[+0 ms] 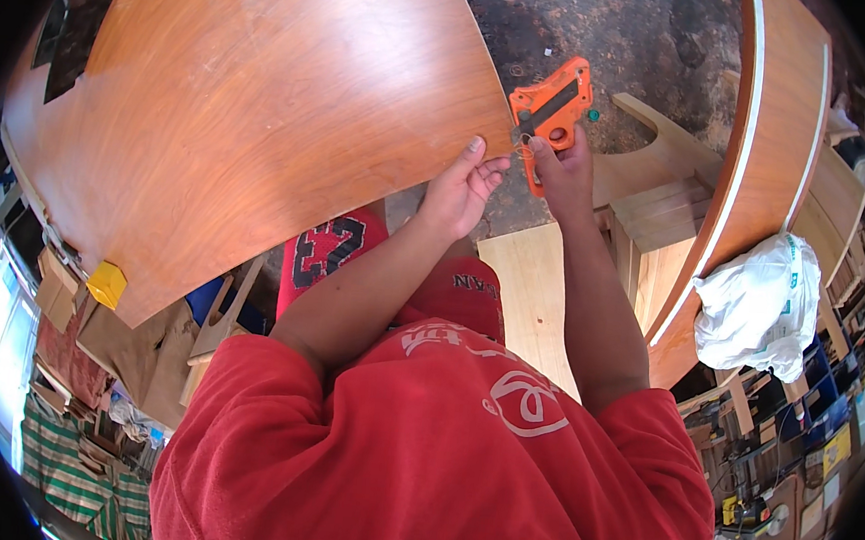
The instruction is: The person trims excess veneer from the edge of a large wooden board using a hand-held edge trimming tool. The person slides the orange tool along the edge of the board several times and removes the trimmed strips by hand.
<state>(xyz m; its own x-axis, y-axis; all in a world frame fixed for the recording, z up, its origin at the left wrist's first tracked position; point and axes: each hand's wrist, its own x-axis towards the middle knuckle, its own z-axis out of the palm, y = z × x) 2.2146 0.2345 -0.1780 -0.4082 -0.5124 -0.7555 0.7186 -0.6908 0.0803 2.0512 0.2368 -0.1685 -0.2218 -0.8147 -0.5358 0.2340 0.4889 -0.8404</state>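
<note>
My right hand (558,168) grips an orange tool (560,98) with a dark bar, a round hole and a small green knob, held at the corner of a large wood-veneer panel (264,98). Thin orange strands hang by its dark part. My left hand (467,182) is at the panel's lower edge near that corner, thumb up and fingers curled; whether they pinch the edge or something small is unclear. The panel has a dark rectangular cutout at its upper left.
A curved veneer piece (702,289) with white edges stands on the right, a white bag (756,303) against it. Pale boards (526,297) and wooden parts lie below my hands. A yellow block (106,283) sits at the panel's lower left. Tools and offcuts crowd both sides.
</note>
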